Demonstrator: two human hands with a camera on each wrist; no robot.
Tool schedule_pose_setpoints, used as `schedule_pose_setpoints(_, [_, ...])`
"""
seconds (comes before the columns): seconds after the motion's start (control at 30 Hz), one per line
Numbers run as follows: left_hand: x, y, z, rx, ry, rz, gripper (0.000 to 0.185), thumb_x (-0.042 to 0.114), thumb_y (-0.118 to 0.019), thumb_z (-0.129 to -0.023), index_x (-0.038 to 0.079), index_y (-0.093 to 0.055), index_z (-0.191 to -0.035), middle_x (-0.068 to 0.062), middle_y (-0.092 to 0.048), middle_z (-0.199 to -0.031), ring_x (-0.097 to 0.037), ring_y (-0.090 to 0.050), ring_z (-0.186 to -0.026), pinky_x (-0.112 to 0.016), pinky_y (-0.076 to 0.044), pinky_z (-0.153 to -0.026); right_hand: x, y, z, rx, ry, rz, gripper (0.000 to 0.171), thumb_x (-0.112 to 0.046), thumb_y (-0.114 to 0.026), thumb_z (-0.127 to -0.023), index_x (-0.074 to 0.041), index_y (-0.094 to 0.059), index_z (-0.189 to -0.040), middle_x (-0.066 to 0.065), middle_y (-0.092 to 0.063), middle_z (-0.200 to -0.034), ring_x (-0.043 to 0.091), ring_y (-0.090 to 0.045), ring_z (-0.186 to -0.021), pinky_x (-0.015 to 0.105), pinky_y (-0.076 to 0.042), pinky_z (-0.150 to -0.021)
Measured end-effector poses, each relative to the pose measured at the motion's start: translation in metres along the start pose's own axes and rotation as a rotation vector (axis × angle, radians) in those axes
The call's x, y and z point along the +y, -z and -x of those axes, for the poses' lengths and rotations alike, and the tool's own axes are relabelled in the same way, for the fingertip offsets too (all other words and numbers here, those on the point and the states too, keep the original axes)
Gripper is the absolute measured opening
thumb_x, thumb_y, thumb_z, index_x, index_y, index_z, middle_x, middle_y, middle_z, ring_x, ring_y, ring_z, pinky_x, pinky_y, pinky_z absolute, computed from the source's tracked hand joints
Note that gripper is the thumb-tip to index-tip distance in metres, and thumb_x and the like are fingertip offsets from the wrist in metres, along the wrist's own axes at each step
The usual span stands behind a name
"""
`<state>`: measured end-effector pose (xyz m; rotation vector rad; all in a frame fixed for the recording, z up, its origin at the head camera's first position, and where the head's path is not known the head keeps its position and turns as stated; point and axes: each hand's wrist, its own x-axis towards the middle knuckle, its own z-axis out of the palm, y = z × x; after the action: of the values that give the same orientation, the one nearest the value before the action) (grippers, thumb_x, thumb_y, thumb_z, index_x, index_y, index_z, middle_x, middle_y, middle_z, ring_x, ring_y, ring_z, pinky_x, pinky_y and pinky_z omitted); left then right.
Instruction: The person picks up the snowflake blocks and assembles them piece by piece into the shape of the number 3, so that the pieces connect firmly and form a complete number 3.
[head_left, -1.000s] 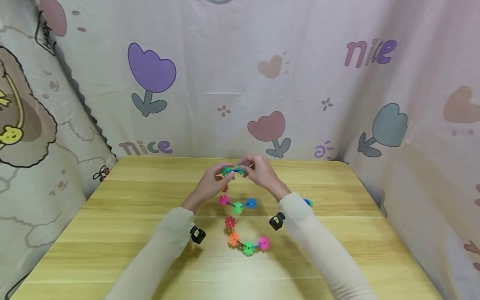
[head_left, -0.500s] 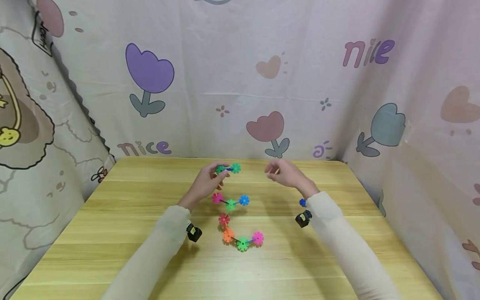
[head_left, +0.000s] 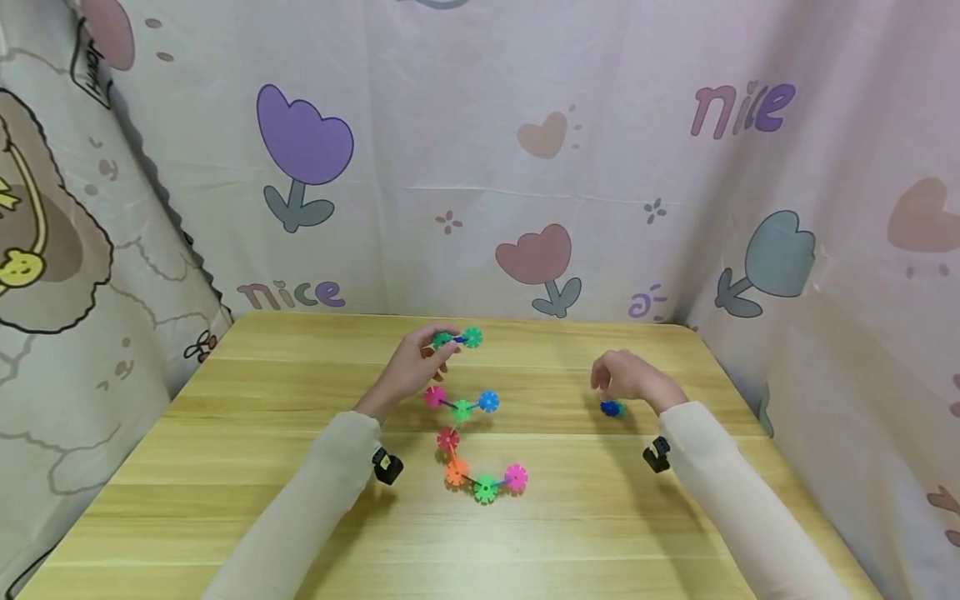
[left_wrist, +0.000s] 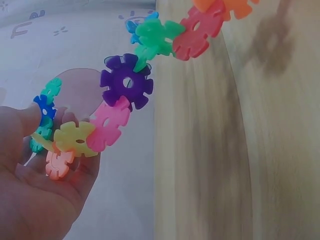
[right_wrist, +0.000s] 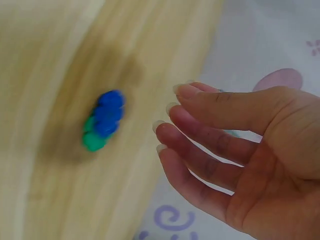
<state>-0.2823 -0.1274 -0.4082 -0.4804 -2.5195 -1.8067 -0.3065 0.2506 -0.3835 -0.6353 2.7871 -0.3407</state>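
Note:
My left hand [head_left: 403, 368] grips the far end of a chain of interlocking snowflake discs [left_wrist: 127, 80] near the table's back. Its thumb lies at a blue disc [left_wrist: 46, 106], with green discs on either side; orange, yellow, pink and purple ones follow. The rest of the chain winds toward the front, through a red disc [head_left: 447, 439] to a pink disc [head_left: 516, 477]. Over on the right, my right hand [head_left: 628, 375] hovers with loosely bent fingers and holds nothing. Just below its fingers lie loose blue and green discs [right_wrist: 107, 114], overlapping on the table.
The wooden table [head_left: 225, 467] ends at the back against a printed curtain [head_left: 420, 150], which also hangs along both sides. A small black camera [head_left: 387, 466] sits at my left wrist, another camera [head_left: 657, 455] at my right.
My right hand has let go of the chain's green end and moved right and toward me, to the loose discs. The left hand has shifted slightly left with the chain, then stayed.

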Motion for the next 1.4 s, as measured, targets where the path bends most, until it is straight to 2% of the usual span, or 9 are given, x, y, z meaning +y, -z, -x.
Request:
schedule_pose_setpoints(0.27, [-0.002, 0.000, 0.000, -0.013, -0.037, -0.038, 0.030, 0.020, -0.055, -0.108, 0.009, -0.061, -0.136, -0.020, -0.071, -0.119, -0.022, -0.062, -0.074, -0.034, -0.060, -0.067, 0.019, -0.020, 0.007, -0.024, -0.093, -0.037, 0.022, -0.002, -0.084, -0.081, -0.003, -0.071, -0.099, 0.009, -0.069, -0.092, 0.021, -0.062, -0.084, 0.038, -0.056, -0.077])
schedule_pose_setpoints(0.37, [-0.003, 0.000, 0.000, -0.013, -0.040, -0.032, 0.030, 0.020, -0.056, -0.108, 0.009, -0.061, -0.135, -0.020, -0.071, -0.119, -0.025, -0.063, -0.075, -0.036, -0.061, -0.068, 0.023, -0.025, 0.008, -0.023, -0.100, -0.046, 0.025, -0.004, -0.085, -0.081, -0.002, -0.069, -0.099, 0.010, -0.068, -0.090, 0.020, -0.061, -0.080, 0.036, -0.054, -0.074])
schedule_pose_setpoints(0.5, [-0.004, -0.001, 0.001, -0.013, -0.023, -0.017, 0.028, 0.020, -0.055, -0.108, 0.011, -0.061, -0.133, -0.019, -0.070, -0.119, -0.041, -0.063, -0.080, -0.036, -0.061, -0.068, 0.026, -0.028, 0.007, -0.013, -0.094, -0.045, 0.024, -0.003, -0.085, -0.081, -0.002, -0.068, -0.098, 0.010, -0.066, -0.089, 0.019, -0.058, -0.078, 0.034, -0.053, -0.071])
schedule_pose_setpoints(0.67, [-0.004, -0.002, 0.002, -0.013, -0.013, -0.012, 0.026, 0.019, -0.056, -0.108, 0.013, -0.062, -0.132, -0.018, -0.070, -0.119, -0.053, -0.062, -0.088, -0.032, -0.060, -0.066, 0.029, -0.031, 0.003, -0.002, -0.093, -0.050, 0.024, -0.002, -0.083, -0.082, -0.003, -0.068, -0.099, 0.010, -0.065, -0.090, 0.020, -0.057, -0.079, 0.033, -0.051, -0.072])
schedule_pose_setpoints(0.87, [-0.004, -0.002, 0.000, -0.020, -0.020, -0.010, 0.026, 0.020, -0.056, -0.107, 0.013, -0.062, -0.131, -0.017, -0.071, -0.119, -0.053, -0.062, -0.087, -0.031, -0.060, -0.065, 0.031, -0.031, 0.002, 0.015, -0.099, -0.051, 0.026, -0.004, -0.085, -0.082, -0.003, -0.068, -0.101, 0.012, -0.066, -0.093, 0.022, -0.059, -0.083, 0.038, -0.054, -0.076])
schedule_pose_setpoints(0.93, [-0.005, -0.002, 0.000, -0.020, -0.023, -0.014, 0.025, 0.020, -0.056, -0.107, 0.013, -0.062, -0.131, -0.017, -0.071, -0.119, -0.046, -0.064, -0.083, -0.032, -0.060, -0.066, 0.031, -0.031, 0.002, 0.019, -0.100, -0.053, 0.025, -0.004, -0.085, -0.081, -0.003, -0.068, -0.099, 0.013, -0.067, -0.093, 0.023, -0.061, -0.084, 0.039, -0.055, -0.078])
schedule_pose_setpoints(1.07, [-0.006, -0.001, 0.001, -0.021, -0.031, -0.023, 0.026, 0.018, -0.056, -0.107, 0.012, -0.062, -0.131, -0.018, -0.070, -0.118, -0.025, -0.062, -0.073, -0.034, -0.060, -0.066, 0.029, -0.032, 0.001, 0.025, -0.098, -0.059, 0.024, -0.002, -0.085, -0.080, -0.002, -0.067, -0.096, 0.013, -0.068, -0.092, 0.023, -0.062, -0.083, 0.039, -0.056, -0.077])
schedule_pose_setpoints(1.13, [-0.006, 0.000, 0.001, -0.023, -0.034, -0.026, 0.026, 0.018, -0.056, -0.107, 0.011, -0.061, -0.132, -0.019, -0.070, -0.118, -0.021, -0.061, -0.072, -0.035, -0.061, -0.066, 0.028, -0.031, 0.000, 0.028, -0.101, -0.064, 0.023, -0.002, -0.085, -0.081, -0.003, -0.066, -0.095, 0.012, -0.067, -0.091, 0.022, -0.060, -0.082, 0.037, -0.054, -0.077])
schedule_pose_setpoints(1.4, [-0.008, 0.000, 0.002, -0.025, -0.016, -0.005, 0.027, 0.018, -0.055, -0.108, 0.010, -0.061, -0.133, -0.019, -0.070, -0.118, -0.046, -0.062, -0.082, -0.030, -0.059, -0.065, 0.018, -0.029, -0.010, 0.059, -0.030, -0.029, 0.014, -0.007, -0.081, -0.086, -0.007, -0.068, -0.085, 0.007, -0.068, -0.084, 0.019, -0.060, -0.077, 0.035, -0.053, -0.073])
